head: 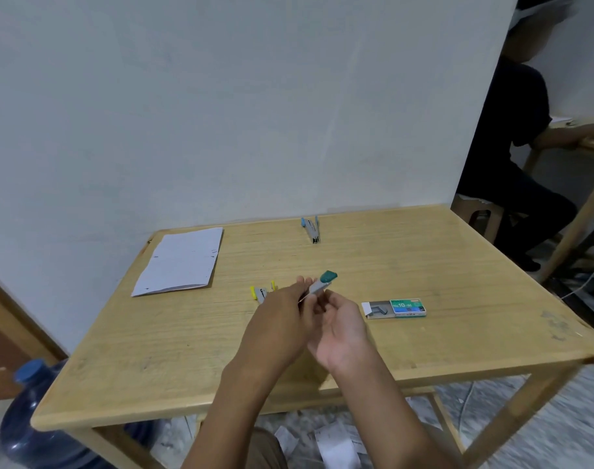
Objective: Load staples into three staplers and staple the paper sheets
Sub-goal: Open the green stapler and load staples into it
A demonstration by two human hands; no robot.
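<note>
Head view: the green stapler [323, 282] was being loaded, held up over the wooden table [458, 265].

The left hand [282, 319] gripped it; the right hand [343, 328] sat close against it, fingers curled at its lower end, pinching something or not I could not tell; the next move likely called for a strip from the open staple box [395, 308] just to the right; the yellow stapler [263, 292] and blue stapler [311, 229] lay untouched, paper sheets [180, 260] far left; white wall behind, water jug [34, 418] on the floor.
</note>
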